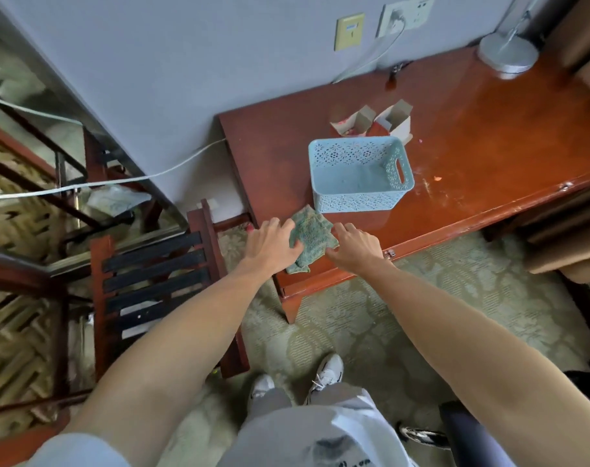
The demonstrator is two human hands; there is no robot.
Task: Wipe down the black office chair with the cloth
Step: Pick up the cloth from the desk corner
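The cloth, green and crumpled into folds, lies on the near left corner of the desk, one fold hanging a little over the desk's front edge. The left hand lies on the cloth's left side with fingers bent over the edge and the thumb pressed into the fabric, so it appears to grip a fold. The right hand has curved fingers touching the cloth's right edge with the thumb close below. Whether it pinches the fabric or only touches it, I cannot tell.

The step in hand looks like gathering the cloth before any wiping. It would go best if both hands bunch or fold it into a flat pad with no loose tails, lifted straight up off the corner.

On the desk just behind the cloth stands a blue basket, near enough to be nudged by a forward sweep. The dark shape well back from the desk's front, at the person's right, is likely the chair, so a turn to the right will be needed.
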